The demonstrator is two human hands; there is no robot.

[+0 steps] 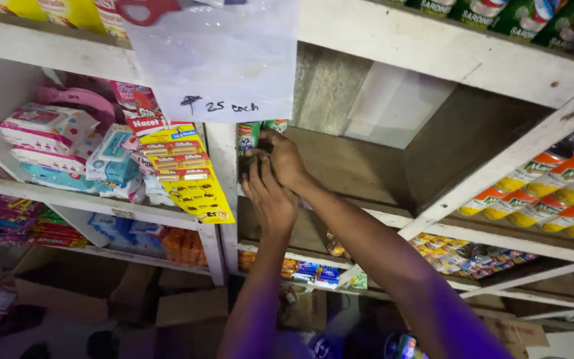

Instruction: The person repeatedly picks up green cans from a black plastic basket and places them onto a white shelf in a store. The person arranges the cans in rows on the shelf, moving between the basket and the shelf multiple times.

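Both my hands reach up into a white wooden shelf compartment. My left hand (268, 197) has its fingers curled against small green cans (248, 136) at the compartment's left end. My right hand (286, 158) sits just above and behind it, fingers closed around a can (275, 125) in the same stack. The hands hide most of these cans, so I cannot tell how many there are. The compartment's remaining space to the right shows bare wood (353, 166).
A yellow hanging card of small items (187, 176) and packets of wipes (54, 136) fill the shelf at left. Orange-and-green cans (553, 189) lie stacked at right. A clear plastic bag (220, 53) hangs above. Cardboard boxes (187, 302) sit on the floor.
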